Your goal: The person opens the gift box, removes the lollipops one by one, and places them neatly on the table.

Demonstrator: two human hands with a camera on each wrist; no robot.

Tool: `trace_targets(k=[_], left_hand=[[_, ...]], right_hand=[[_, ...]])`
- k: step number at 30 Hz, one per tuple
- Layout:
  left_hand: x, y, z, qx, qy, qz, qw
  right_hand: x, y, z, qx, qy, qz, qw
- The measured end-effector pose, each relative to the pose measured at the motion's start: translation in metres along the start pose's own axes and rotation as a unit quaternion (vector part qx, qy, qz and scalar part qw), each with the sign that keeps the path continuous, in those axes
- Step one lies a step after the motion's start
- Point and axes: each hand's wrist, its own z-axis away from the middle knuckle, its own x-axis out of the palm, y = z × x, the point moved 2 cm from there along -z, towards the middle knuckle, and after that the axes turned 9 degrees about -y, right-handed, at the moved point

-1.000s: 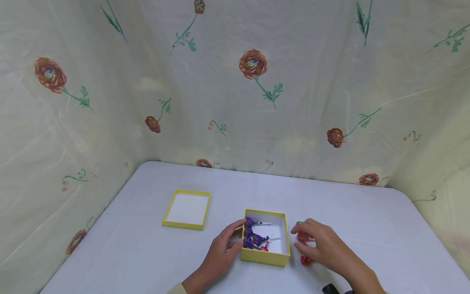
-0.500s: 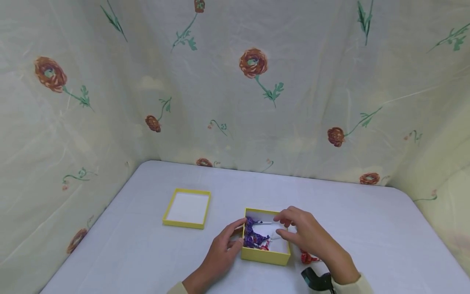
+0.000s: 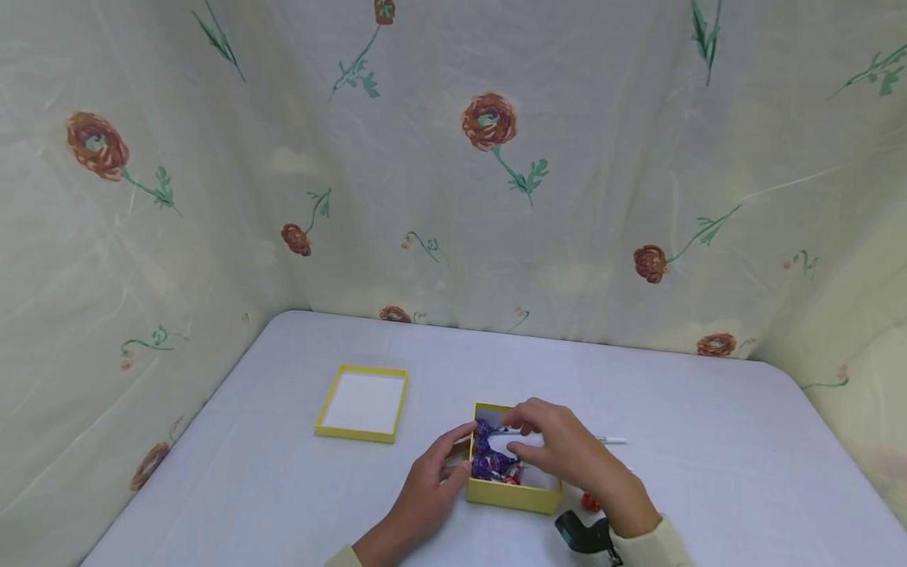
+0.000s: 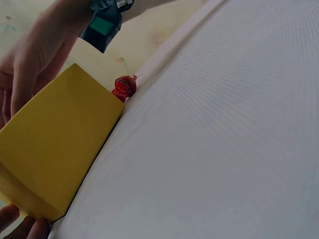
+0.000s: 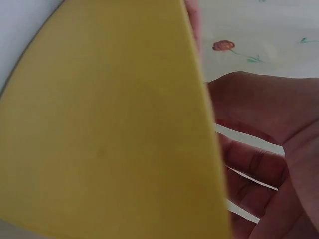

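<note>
A yellow box (image 3: 513, 496) with a pale inside sits at the near middle of the table. Purple-wrapped lollipops (image 3: 484, 453) and a red-wrapped one lie along its left side. My left hand (image 3: 425, 480) rests against the box's left wall, its fingertips (image 4: 37, 228) at the wall's lower edge in the left wrist view. Inside the box reaches my right hand (image 3: 560, 449), close over the lollipops, fingers curved, with a gap between thumb and index finger. The box wall hides part of that hand in the right wrist view.
The yellow-rimmed lid (image 3: 361, 402) lies inside up, left of the box. A red lollipop (image 3: 590, 502) is on the table right of the box, partly behind the forearm. A white stick (image 3: 611, 439) shows past the right hand. Floral curtain (image 3: 567, 236) surrounds the table.
My right hand has moved left from above the red lollipops on the table, over the box's right wall and into the box. The left hand and the box have stayed in place.
</note>
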Motion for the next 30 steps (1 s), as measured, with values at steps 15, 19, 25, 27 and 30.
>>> trace_targets(k=[15, 19, 25, 27, 30], left_hand=[[0.000, 0.002, 0.000, 0.010, -0.007, 0.002, 0.9999], [0.001, 0.000, 0.000, 0.013, -0.008, 0.003, 0.9999], [0.001, 0.000, 0.001, 0.019, -0.008, 0.001, 0.9998], [0.001, 0.000, 0.001, 0.024, -0.007, 0.000, 0.9997], [0.001, 0.000, 0.001, 0.029, -0.007, 0.002, 0.9996]], right_hand=[[0.015, 0.002, -0.006, 0.002, -0.032, 0.033, 0.9990], [0.018, 0.003, -0.008, 0.018, -0.049, 0.056, 0.9971], [0.022, 0.004, -0.008, 0.033, -0.068, 0.072, 0.9945], [0.022, 0.004, -0.007, 0.032, -0.069, 0.077, 0.9941], [0.023, 0.004, -0.007, 0.026, -0.067, 0.087, 0.9936]])
